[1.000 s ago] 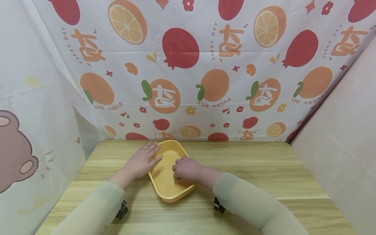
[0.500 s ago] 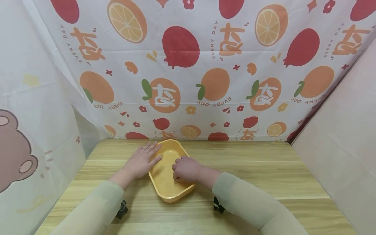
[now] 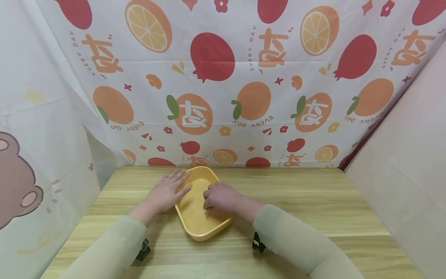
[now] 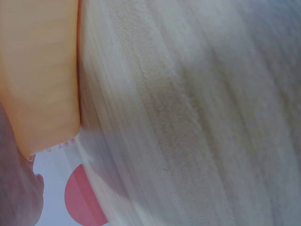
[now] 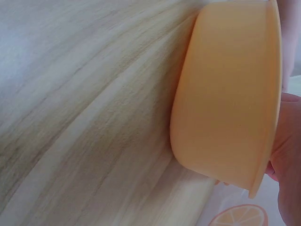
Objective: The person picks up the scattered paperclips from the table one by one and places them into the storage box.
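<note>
A yellow, rounded rectangular tray [image 3: 193, 221] stands on the wooden table, slightly turned. My left hand [image 3: 166, 192] rests over its left rim, fingers straight and a little spread. Over the right rim reaches my right hand [image 3: 221, 198], its fingers curled and pointing down into the tray. At those fingertips shows a small, thin, dark and shiny thing [image 3: 208, 214]; its kind is too small to tell, and part of it is hidden. Both wrist views show mostly the tray's outer wall [image 4: 42, 70], with part of the left hand [image 4: 19, 188] and of the right hand [image 5: 291, 141] beyond the rim.
Wood-grain table [image 3: 296, 217] extends on both sides of the tray. A white cloth with fruit prints [image 3: 212, 56] hangs behind the table's far edge. Pale cloth walls [image 3: 52, 135] stand left and right. A black wrist camera [image 3: 258, 243] sits under the right sleeve.
The right fingertips have lifted slightly, and more of the small thin thing shows below them. The left hand and the tray have kept their places.
</note>
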Demonstrator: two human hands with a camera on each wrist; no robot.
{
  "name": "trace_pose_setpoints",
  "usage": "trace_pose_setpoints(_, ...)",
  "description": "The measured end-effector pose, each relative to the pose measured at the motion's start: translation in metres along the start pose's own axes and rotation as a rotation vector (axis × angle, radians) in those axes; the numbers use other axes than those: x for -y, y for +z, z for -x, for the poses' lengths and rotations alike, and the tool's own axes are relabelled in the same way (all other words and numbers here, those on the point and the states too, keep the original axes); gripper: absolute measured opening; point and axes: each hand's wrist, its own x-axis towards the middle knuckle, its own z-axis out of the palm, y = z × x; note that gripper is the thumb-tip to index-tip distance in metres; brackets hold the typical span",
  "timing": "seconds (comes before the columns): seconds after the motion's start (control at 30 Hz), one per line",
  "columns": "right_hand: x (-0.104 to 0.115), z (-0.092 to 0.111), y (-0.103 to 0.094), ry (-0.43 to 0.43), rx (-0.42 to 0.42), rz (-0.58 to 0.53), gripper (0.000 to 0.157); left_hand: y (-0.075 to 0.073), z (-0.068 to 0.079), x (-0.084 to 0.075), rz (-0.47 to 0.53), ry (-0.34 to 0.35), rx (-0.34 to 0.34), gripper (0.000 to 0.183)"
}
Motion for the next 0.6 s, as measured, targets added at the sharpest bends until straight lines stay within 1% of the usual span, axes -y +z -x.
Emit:
trace_pose_setpoints(0.23,-0.004,0.006,-0.009,0.01,-0.056,-0.04,0.014,0.001,-0.001,0.001,0.003,0.0,-0.001,0.063)
trace_pose_setpoints(0.6,-0.011,0.02,-0.014,0.021,-0.152,-0.087,0.015,0.002,-0.001,0.0,0.001,-0.001,-0.002,0.063)
